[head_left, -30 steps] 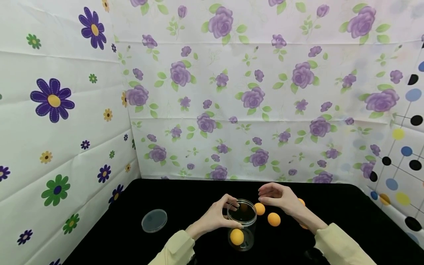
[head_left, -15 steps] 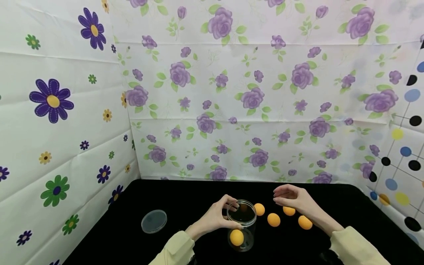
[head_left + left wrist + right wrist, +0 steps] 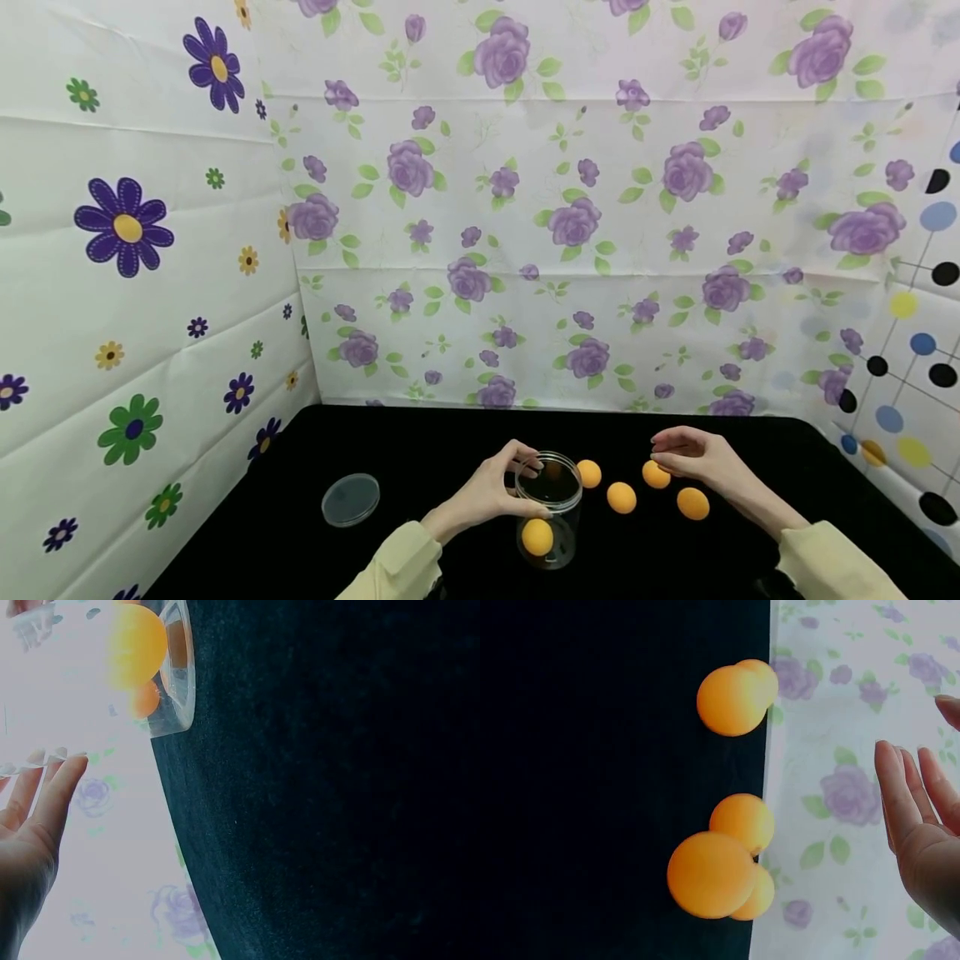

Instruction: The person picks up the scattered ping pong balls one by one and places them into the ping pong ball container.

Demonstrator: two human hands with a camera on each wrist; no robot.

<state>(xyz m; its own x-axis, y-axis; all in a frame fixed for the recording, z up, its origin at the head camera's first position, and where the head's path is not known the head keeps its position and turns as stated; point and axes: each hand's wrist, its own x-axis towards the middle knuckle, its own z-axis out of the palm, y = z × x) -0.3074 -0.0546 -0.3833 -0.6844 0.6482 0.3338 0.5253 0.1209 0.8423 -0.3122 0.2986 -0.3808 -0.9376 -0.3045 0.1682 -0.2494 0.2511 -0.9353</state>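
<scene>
A clear, lidless jar [image 3: 567, 527] stands upright on the black-covered table. My left hand [image 3: 491, 487] grips it at the rim, thumb in front and fingertips over the far side. Low in the jar lies an orange ping-pong ball [image 3: 537, 537], large through the clear wall in the left wrist view. To the jar's right is my right hand [image 3: 701, 458], raised above several loose balls with nothing between its fingers. Its fingertips overlap the back ball [image 3: 656, 474] in the head view. Another ball [image 3: 693, 503] lies below the palm, and one [image 3: 621, 497] sits nearer the jar.
A round clear lid [image 3: 350, 500] lies flat on the table [image 3: 420, 450], left of the jar. One more ball [image 3: 589, 473] rests just behind the jar's right side. Flower-printed cloth [image 3: 480, 208] hangs behind the table, with patterned cloths at both sides.
My right hand has moved right, away from the jar and over the farther balls, uncovering two that it hid. The left hand and the jar have stayed in place.
</scene>
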